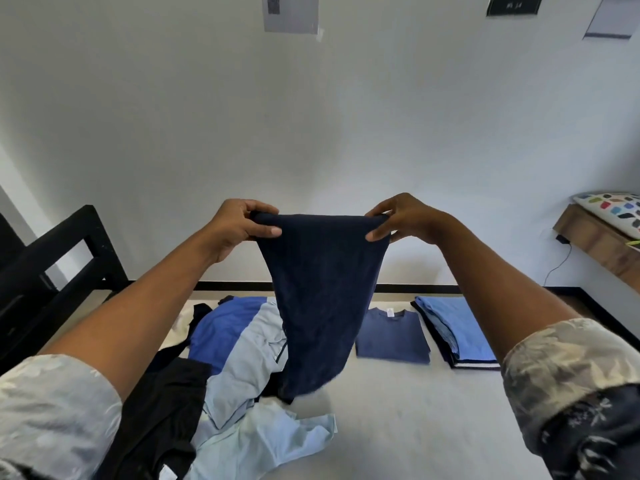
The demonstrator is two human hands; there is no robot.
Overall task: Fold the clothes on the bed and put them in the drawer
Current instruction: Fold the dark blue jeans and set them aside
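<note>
navy garment [322,299]: soft, matte, dark-blue cloth, doubled over along the top into a smooth rounded edge; hangs as a tapering panel, wide at the top, narrower and slightly blurred at the bottom; held in the air above the bed [415,427], lower end just over its left half.
left hand [239,226]: grips the garment's top left corner, thumb in front, fingers curled over behind.
right hand [401,220]: pinches the top right corner between thumb and curled fingertips.
heap of clothes [235,358]: loose and rumpled on the left half of the bed; royal-blue cloth, pale blue shirt [263,441] and black garment [162,410] overlapping.
folded shirt [391,337]: dusty-blue knit, neat flat rectangle with the neck label showing, toward the far edge of the bed.
folded stack [453,327]: light blue on top, dark layers beneath, squared edges, at the far right of the bed.
bed: pale, smooth sheet.
bed frame [69,244]: black, square bars, at the left end of the bed.
</note>
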